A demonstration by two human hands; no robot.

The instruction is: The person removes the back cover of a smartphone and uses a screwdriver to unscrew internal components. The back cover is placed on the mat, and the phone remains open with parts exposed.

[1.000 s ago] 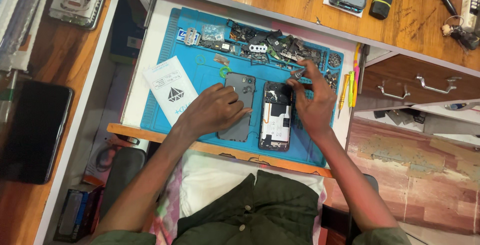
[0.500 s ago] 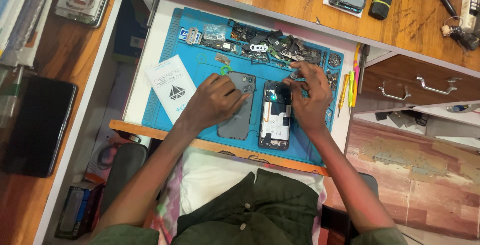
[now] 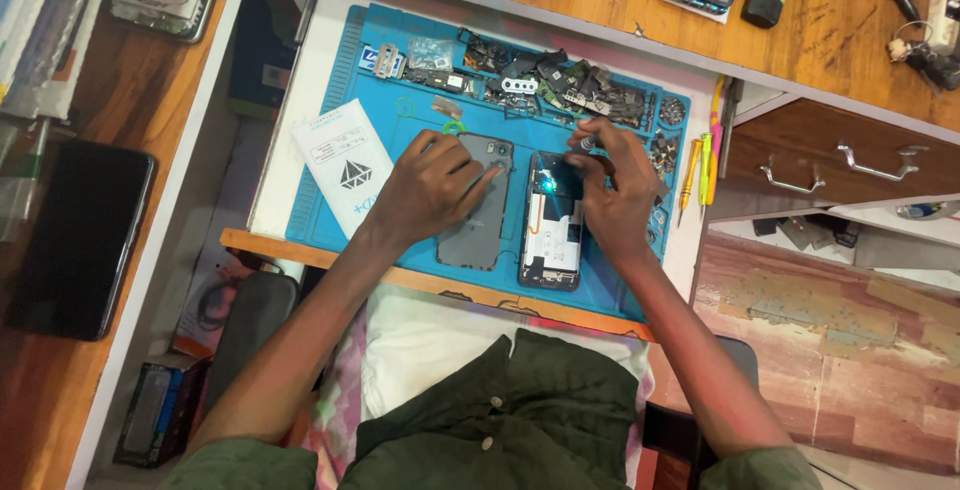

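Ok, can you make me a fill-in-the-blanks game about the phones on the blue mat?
1. The left hand rests on the grey back cover, which lies on a mat coloured ____.
2. The opened phone lies to the ____ of the cover.
3. The right hand works at the phone's ____ end.

Missing words: blue; right; top

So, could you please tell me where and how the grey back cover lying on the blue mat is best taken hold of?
Probably by its two long edges near the lower end, coming from above. The grey back cover lies flat and lengthwise on the blue mat. Its upper part is under the left hand, and the opened phone lies close along its right side, so the lower end offers the freest grip.
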